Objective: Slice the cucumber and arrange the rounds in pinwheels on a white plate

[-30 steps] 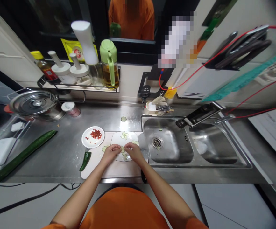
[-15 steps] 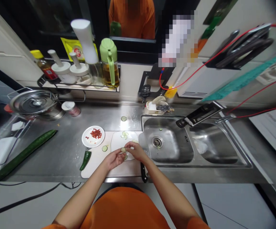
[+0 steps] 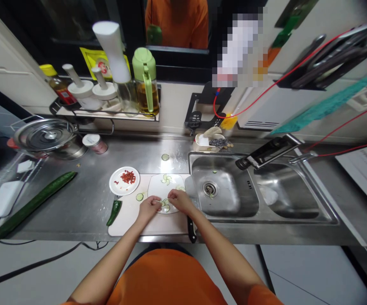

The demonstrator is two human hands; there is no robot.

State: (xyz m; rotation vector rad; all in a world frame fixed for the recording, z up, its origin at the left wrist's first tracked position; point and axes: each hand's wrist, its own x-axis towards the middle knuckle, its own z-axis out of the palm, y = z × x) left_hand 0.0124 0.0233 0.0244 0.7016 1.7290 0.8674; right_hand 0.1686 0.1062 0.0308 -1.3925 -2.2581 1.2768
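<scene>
A white square plate (image 3: 154,184) lies on the pale cutting board (image 3: 129,224), bearing thin cucumber pieces (image 3: 166,179) in a pinwheel near its far edge and more pieces near its front. My left hand (image 3: 150,207) is at the plate's left front, fingers pinched on a small cucumber piece (image 3: 161,203). Over the plate's right part is my right hand (image 3: 179,200), its fingers drawn together; anything between them is too small to tell. A cucumber slice (image 3: 139,197) rests on the board to the left, beside a round plate of chopped red pieces (image 3: 128,177).
A knife (image 3: 191,231) lies at the board's right edge, handle toward me. The double sink (image 3: 224,186) is on the right. A cut green piece (image 3: 114,212), a long cucumber (image 3: 34,207) and a lidded pot (image 3: 48,137) are to the left. Another slice (image 3: 165,157) sits behind the board.
My hands have moved apart, the left one turning from palm up to knuckles up. The cucumber piece held between them is now low at the front of the square plate.
</scene>
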